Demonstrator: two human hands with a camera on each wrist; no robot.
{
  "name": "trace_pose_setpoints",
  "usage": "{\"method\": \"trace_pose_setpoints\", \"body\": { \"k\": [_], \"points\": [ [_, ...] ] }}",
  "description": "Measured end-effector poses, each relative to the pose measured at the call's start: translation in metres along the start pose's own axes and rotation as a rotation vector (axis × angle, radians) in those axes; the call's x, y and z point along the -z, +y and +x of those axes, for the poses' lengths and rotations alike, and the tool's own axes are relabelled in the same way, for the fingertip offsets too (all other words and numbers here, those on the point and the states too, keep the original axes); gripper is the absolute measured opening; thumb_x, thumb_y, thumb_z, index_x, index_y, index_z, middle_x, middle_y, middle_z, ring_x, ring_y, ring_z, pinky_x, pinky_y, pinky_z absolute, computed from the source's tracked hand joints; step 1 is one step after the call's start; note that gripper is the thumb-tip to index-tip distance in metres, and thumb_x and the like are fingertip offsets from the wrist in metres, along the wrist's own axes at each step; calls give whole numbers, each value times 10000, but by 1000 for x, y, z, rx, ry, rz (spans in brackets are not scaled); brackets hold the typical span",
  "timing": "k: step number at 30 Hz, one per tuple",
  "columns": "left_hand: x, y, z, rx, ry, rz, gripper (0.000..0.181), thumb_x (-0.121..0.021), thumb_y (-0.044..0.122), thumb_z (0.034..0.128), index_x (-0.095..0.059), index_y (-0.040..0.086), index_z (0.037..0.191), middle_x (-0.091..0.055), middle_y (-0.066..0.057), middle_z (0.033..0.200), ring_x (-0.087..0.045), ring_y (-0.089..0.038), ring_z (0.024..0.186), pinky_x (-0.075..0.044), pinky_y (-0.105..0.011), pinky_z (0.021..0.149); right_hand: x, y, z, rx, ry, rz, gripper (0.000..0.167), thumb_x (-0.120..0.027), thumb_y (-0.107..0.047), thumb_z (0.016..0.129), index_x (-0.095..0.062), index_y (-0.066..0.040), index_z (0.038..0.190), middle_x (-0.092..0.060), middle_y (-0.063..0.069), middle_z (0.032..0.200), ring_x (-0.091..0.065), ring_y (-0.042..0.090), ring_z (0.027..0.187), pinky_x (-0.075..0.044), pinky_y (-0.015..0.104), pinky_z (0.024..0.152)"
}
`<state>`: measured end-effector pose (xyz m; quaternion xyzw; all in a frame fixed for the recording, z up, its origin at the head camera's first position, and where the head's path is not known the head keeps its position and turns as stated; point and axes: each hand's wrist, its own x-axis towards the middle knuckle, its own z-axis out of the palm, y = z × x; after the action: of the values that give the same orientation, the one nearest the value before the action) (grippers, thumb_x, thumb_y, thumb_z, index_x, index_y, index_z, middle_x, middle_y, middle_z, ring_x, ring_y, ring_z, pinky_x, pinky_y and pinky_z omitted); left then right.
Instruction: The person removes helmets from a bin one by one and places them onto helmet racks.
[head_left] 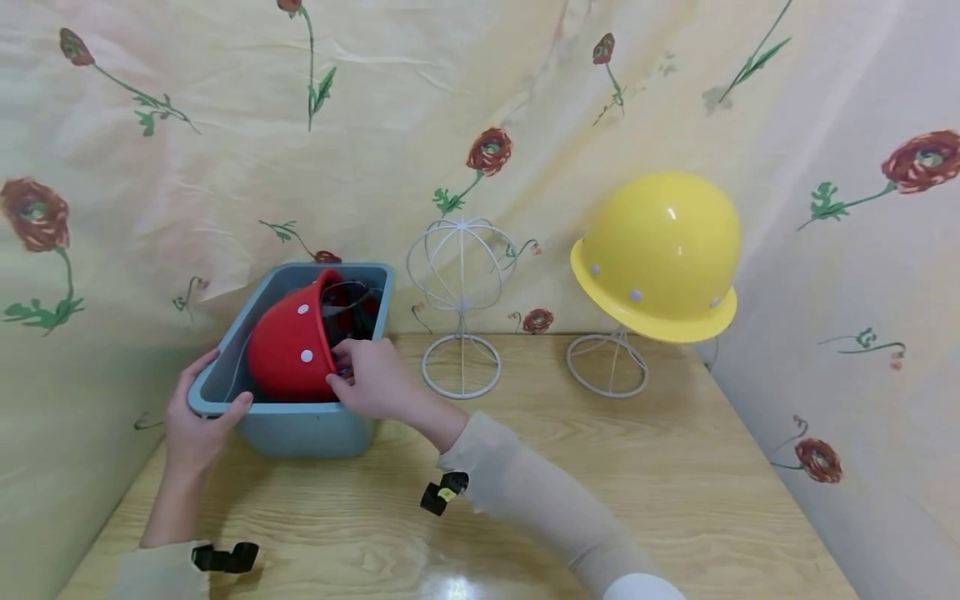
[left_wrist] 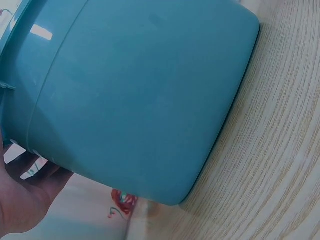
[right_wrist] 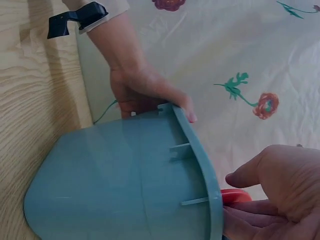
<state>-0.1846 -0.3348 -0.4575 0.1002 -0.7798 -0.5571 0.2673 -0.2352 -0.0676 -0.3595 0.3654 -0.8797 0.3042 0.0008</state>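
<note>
A red helmet (head_left: 288, 354) with white dots lies on its side in a blue-grey bin (head_left: 307, 433), its opening facing right, dark straps inside. My left hand (head_left: 197, 425) grips the bin's near left corner, thumb over the rim; the left wrist view shows that hand (left_wrist: 25, 195) against the bin's wall (left_wrist: 145, 100). My right hand (head_left: 375, 379) pinches the helmet's brim at the bin's near right side. In the right wrist view the right hand (right_wrist: 280, 195) reaches over the rim by the red brim (right_wrist: 235, 195), fingertips partly hidden.
A white wire stand (head_left: 462, 312) stands right of the bin. Farther right, a yellow helmet (head_left: 667, 250) sits tilted on another wire stand (head_left: 609, 392). Flowered cloth (head_left: 375, 167) hangs behind and at both sides of the wooden table (head_left: 675, 467).
</note>
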Motion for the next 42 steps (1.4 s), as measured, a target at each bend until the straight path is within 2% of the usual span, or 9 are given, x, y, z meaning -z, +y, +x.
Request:
{"method": "trace_pose_setpoints", "body": {
  "k": [6, 13, 17, 21, 28, 31, 34, 38, 42],
  "points": [
    [-1, 1, -1, -6, 7, -8, 749, -761, 35, 918, -489, 238, 1586, -518, 110, 1459, -498, -16, 1172, -461, -35, 863, -5, -9, 5, -68, 10, -192, 400, -782, -271, 977, -657, -76, 1302, -787, 30, 1103, -734, 94, 854, -585, 145, 754],
    [-1, 0, 0, 7, -1, -4, 759, -760, 38, 920, -479, 240, 1595, -503, 177, 1427, -492, -13, 1173, -451, -46, 867, -3, -10, 13, -115, 90, -194, 368, -719, -296, 1024, -640, -92, 1320, -775, 25, 1167, -754, 117, 933, -616, 189, 792],
    [-2, 2, 0, 7, -14, -3, 760, -760, 40, 920, -476, 238, 1597, -498, 192, 1417, -491, -15, 1169, -445, -46, 866, -1, -9, 18, -134, 99, -223, 362, -710, -330, 1029, -632, -101, 1299, -777, 13, 1153, -753, 105, 920, -615, 183, 771],
    [-4, 4, 1, 3, -18, 1, 757, -758, 43, 926, -470, 226, 1601, -506, 149, 1444, -489, -9, 1175, -446, -35, 865, 3, -12, 20, -146, 47, -264, 337, -732, -339, 1013, -665, -90, 1231, -784, 7, 1043, -729, 84, 813, -575, 132, 694],
    [-3, 2, -3, -22, 16, -12, 739, -741, 11, 924, -493, 233, 1584, -518, 132, 1433, -487, -25, 1183, -466, -24, 843, 2, -21, 25, -149, -124, -288, 224, -786, -304, 967, -697, -121, 1061, -734, -38, 872, -621, 54, 673, -484, 127, 602],
    [-2, 1, -3, -10, 11, -20, 736, -742, 23, 931, -487, 236, 1587, -514, 154, 1425, -488, -30, 1188, -470, -22, 848, 2, -24, 28, -173, -183, -275, 198, -781, -266, 963, -653, -127, 1022, -685, -42, 833, -613, 69, 662, -491, 153, 590],
    [-1, 1, -4, 9, 13, -37, 736, -746, 30, 928, -489, 234, 1586, -514, 175, 1402, -495, -38, 1179, -468, -25, 854, 4, -24, 31, -166, -206, -251, 180, -764, -222, 964, -634, -122, 1039, -686, -29, 890, -628, 85, 715, -495, 163, 618],
    [-1, 3, -4, 17, 18, -46, 726, -747, 46, 931, -492, 241, 1583, -512, 179, 1401, -496, -44, 1185, -462, -30, 863, 8, -19, 32, -157, -163, -174, 246, -771, -185, 947, -657, -108, 1151, -730, -14, 1042, -634, 86, 822, -495, 150, 670],
    [-2, 3, -4, 8, 15, -45, 727, -745, 44, 931, -492, 246, 1582, -517, 147, 1428, -496, -39, 1196, -461, -41, 872, 14, -12, 31, -196, -100, -10, 309, -784, -157, 941, -676, -82, 1221, -755, -2, 1034, -639, 72, 799, -518, 142, 654]
  ]
}}
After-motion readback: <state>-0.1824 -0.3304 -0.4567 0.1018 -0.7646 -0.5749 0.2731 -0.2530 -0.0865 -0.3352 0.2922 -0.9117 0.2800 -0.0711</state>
